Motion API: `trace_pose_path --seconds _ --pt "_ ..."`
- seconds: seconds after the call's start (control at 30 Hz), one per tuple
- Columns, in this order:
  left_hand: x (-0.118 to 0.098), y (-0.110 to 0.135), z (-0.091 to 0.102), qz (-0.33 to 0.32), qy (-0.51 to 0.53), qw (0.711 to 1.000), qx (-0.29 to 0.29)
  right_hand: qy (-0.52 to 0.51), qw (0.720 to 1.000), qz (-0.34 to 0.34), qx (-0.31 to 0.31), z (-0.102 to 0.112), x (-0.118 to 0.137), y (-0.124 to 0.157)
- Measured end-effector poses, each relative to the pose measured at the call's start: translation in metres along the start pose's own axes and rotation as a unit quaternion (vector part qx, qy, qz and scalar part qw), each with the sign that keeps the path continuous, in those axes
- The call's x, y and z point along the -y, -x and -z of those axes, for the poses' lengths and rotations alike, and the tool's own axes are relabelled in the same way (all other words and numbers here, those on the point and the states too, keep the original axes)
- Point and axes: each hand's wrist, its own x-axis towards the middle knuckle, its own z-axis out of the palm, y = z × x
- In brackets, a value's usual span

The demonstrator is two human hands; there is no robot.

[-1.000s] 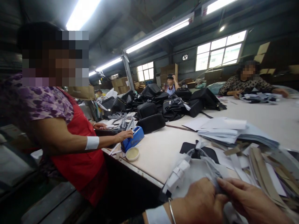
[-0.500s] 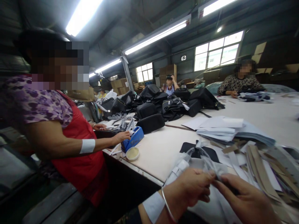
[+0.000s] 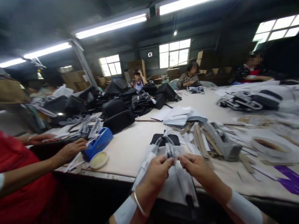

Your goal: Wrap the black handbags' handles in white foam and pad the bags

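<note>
My left hand (image 3: pixel 158 172) and my right hand (image 3: pixel 195 165) are both pinched on a grey strap piece (image 3: pixel 171 151) held up between them at the near table edge. White and grey straps (image 3: pixel 149 165) hang down from it over a pale sheet (image 3: pixel 174 189). A black flat panel (image 3: pixel 165 139) lies just behind on the table (image 3: pixel 130 149). Both my wrists wear white bands, the left also a metal bangle.
A co-worker in red at left has a hand (image 3: pixel 70 149) on a blue tape dispenser (image 3: pixel 98 143), beside a round lid (image 3: pixel 99 159). Black bags (image 3: pixel 121 102) pile at the back, papers (image 3: pixel 179 115) and cardboard strips (image 3: pixel 210 140) at centre, purple tape (image 3: pixel 289 179) at right. Other people sit far off.
The view has swung right and down, so the co-worker's upper body has left the frame. My hands have risen to the centre, still pinching the strap piece.
</note>
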Motion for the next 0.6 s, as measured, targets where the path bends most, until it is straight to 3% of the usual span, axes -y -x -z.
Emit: trace_pose_path --seconds 0.1,0.17,0.27,0.4,0.5,0.6 --pt "0.003 0.006 0.002 -0.055 -0.117 0.992 0.013 -0.199 0.965 -0.166 0.046 -0.001 0.003 -0.003" --pt "0.005 0.009 0.002 -0.103 -0.182 0.978 0.011 -0.246 0.945 -0.203 0.068 -0.004 0.003 -0.005" --pt "0.013 0.012 0.0 -0.148 -0.256 0.955 -0.009 -0.184 0.962 -0.188 0.068 -0.011 0.006 -0.01" --pt "0.018 0.02 -0.006 -0.16 -0.311 0.936 -0.029 -0.017 0.994 -0.103 0.035 -0.024 0.01 -0.017" --pt "0.011 0.028 -0.009 -0.128 -0.324 0.937 -0.02 0.057 0.994 -0.083 0.031 -0.031 -0.001 -0.022" --pt "0.001 0.033 -0.007 -0.12 -0.28 0.952 0.004 0.028 0.994 -0.091 0.045 -0.031 -0.02 -0.024"
